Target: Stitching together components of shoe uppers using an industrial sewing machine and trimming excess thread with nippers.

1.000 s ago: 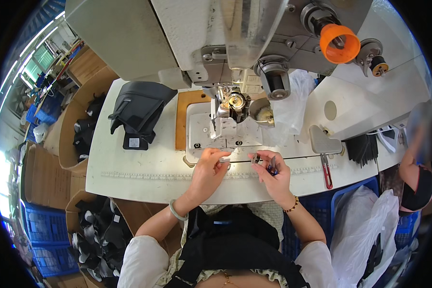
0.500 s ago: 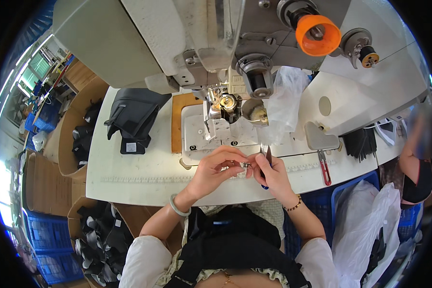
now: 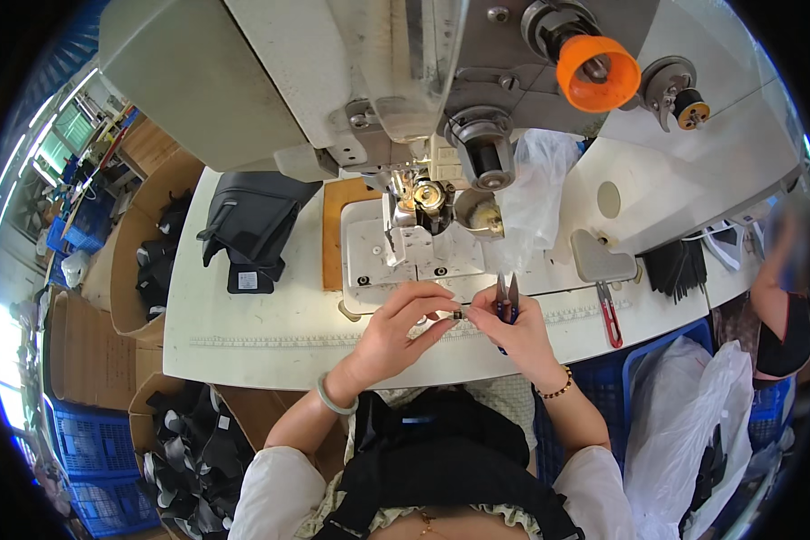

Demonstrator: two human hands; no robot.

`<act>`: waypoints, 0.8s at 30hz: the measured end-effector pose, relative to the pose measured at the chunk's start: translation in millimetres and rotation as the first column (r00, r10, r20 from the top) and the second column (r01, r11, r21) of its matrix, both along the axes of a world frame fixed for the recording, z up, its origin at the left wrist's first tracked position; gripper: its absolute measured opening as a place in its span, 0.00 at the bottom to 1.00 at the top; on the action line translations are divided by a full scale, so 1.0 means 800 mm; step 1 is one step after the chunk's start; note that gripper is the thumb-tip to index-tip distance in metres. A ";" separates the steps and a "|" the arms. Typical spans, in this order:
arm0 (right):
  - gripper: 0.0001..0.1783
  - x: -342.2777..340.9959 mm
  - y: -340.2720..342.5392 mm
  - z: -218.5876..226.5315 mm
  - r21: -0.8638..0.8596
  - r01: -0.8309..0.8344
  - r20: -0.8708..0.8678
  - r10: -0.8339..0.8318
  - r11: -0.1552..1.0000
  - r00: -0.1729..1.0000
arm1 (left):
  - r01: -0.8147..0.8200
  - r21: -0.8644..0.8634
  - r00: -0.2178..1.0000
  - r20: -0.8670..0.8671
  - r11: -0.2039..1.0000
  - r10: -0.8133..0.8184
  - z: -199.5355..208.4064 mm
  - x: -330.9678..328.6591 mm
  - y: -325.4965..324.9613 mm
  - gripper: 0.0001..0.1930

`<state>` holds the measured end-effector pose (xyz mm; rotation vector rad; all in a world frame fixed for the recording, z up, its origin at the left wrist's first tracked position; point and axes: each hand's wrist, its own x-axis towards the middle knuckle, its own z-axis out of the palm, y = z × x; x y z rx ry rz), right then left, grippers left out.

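Observation:
Just in front of the sewing machine, my hands meet above the near edge of the white table. Between thumb and fingertips, my left hand (image 3: 396, 328) pinches a small metal part (image 3: 458, 314) that looks like a bobbin case; its details are too small to make out. My right hand (image 3: 524, 335) is closed around blue-handled thread snips (image 3: 508, 301), their two blades pointing away from me and apart. Its thumb and index fingertips touch the small part's right side. Beyond my hands, the sewing machine's metal bed (image 3: 405, 256) shows round metal workings (image 3: 430, 196) above it.
Folded black fabric pieces (image 3: 256, 216) lie left of the machine. On the right are red-handled snips (image 3: 610, 315), a grey pad-shaped part (image 3: 600, 256), black strips (image 3: 675, 270) and clear plastic (image 3: 542, 193). Cartons (image 3: 90, 346) and blue crates (image 3: 99, 436) stand left; another person's arm (image 3: 769, 310) shows far right.
The snips in my right hand have turned more upright, and their blades show more fully. My left fingers have shifted slightly around the small metal part.

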<state>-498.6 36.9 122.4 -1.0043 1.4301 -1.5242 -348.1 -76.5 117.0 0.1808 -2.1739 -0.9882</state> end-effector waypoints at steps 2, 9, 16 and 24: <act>0.06 0.000 -0.001 -0.001 0.028 -0.026 0.140 0.022 0.999 0.990 | -0.006 -0.006 1.000 0.003 1.000 0.006 -0.002 -0.001 0.002 0.15; 0.07 -0.005 0.004 -0.004 0.067 -0.002 0.356 -0.022 0.998 0.934 | -0.068 -0.016 0.997 0.044 0.998 0.069 -0.005 -0.003 0.002 0.13; 0.07 -0.009 -0.004 -0.014 0.051 0.002 -0.122 0.004 0.999 0.992 | -0.068 -0.145 0.997 0.028 0.987 0.073 -0.002 -0.005 0.001 0.14; 0.06 -0.025 0.004 -0.006 -0.008 -0.237 0.575 0.199 0.971 0.794 | -0.084 -0.130 0.993 0.066 0.988 0.094 -0.010 -0.007 -0.002 0.13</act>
